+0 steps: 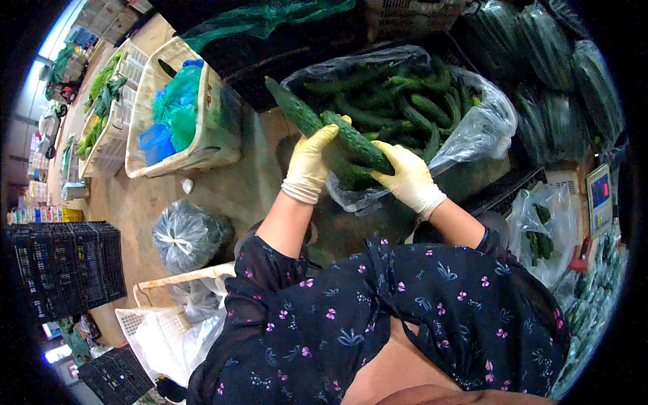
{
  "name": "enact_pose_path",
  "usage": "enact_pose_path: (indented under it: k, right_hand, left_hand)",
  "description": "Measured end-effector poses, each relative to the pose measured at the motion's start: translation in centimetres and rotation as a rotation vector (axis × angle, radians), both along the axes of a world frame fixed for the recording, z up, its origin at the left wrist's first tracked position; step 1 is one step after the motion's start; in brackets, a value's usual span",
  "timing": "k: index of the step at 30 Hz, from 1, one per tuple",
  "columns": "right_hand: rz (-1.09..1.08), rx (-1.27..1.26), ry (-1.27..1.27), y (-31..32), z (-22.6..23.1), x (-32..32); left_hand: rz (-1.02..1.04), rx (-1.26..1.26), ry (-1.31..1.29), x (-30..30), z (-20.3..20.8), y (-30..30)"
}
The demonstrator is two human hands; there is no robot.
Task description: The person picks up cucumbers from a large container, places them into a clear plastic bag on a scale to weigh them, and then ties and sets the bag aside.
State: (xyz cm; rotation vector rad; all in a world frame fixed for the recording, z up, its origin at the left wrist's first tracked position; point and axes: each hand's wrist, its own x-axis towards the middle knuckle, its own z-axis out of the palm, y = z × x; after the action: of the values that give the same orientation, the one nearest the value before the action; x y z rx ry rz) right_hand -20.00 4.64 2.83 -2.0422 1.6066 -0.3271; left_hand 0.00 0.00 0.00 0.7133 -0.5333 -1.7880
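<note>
My left hand (308, 160), in a pale yellow glove, is closed around a long dark green cucumber (294, 109) whose far end points up and to the left. A second cucumber (359, 145) slants down toward my right hand (409, 177), gloved the same way, which grips its near end. The left fingertips lie against this second cucumber too. Both hands are above the near edge of a container lined with a clear plastic bag (489, 125). Inside the liner lies a heap of cucumbers (351, 111).
To the left stands a white crate (223, 128) holding green and blue plastic bags (179, 108). A tied clear bag (185, 236) sits on the floor. Black crates (64, 270) are stacked at far left. Bagged cucumbers (547, 50) are piled at far right, above a scale display (599, 196).
</note>
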Motion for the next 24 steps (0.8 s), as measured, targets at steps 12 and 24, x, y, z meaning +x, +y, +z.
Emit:
enact_pose_path:
  k: [12,24]
  right_hand:
    - [0.094,0.033,0.190,-8.1,-3.0,1.9]
    - [0.202,0.358,0.073,-12.4,-6.5,4.4]
  left_hand:
    - [0.451,0.075,-0.014,6.5,2.1,-3.2]
    - [0.322,0.330,0.364,4.7,-0.6,-3.5]
